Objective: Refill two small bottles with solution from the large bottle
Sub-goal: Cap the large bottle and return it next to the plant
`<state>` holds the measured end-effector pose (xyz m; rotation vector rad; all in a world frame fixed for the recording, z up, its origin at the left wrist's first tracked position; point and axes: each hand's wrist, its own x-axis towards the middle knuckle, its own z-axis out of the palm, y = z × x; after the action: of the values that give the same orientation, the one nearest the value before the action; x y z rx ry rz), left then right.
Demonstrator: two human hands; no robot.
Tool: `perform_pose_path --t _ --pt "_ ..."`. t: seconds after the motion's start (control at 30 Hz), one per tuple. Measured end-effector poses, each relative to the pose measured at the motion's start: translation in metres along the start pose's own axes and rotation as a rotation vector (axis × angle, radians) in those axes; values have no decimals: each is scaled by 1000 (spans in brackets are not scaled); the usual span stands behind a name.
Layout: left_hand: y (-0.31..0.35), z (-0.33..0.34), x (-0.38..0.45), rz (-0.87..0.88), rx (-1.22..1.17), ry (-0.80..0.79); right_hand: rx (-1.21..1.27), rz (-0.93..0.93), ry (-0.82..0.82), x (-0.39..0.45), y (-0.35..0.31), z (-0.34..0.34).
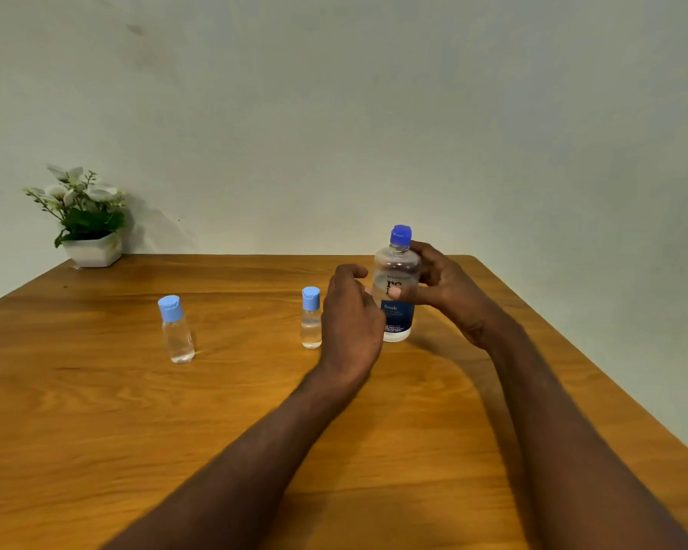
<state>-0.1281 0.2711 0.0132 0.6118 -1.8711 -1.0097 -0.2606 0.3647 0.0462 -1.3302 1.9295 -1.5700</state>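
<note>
The large clear bottle [397, 271] with a dark blue cap and blue label stands upright on the wooden table [136, 410] at centre right. My right hand [445, 287] wraps around its right side, thumb across the label. My left hand [350, 315] hovers just left of the bottle with fingers curled and apart, holding nothing; whether it touches the bottle is unclear. Two small clear bottles with light blue caps stand upright: one [310, 323] right beside my left hand, the other [175, 331] farther left. Both hold a little liquid at the bottom.
A small white pot with green leaves and white flowers [84, 220] sits at the table's far left corner against the pale wall. The table's right edge runs diagonally close behind my right forearm.
</note>
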Motion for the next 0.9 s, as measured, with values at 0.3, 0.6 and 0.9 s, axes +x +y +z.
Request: perform_pose_path --t 0.3,0.6,0.9 --pt "6 -4 -2 18 14 -30 11 -21 100 1 11 2" --pt "22 -15 2 148 -28 61 38 -114 315 6 8 6" --pt "24 -83 10 460 270 277 -33 -199 399 11 -32 10"
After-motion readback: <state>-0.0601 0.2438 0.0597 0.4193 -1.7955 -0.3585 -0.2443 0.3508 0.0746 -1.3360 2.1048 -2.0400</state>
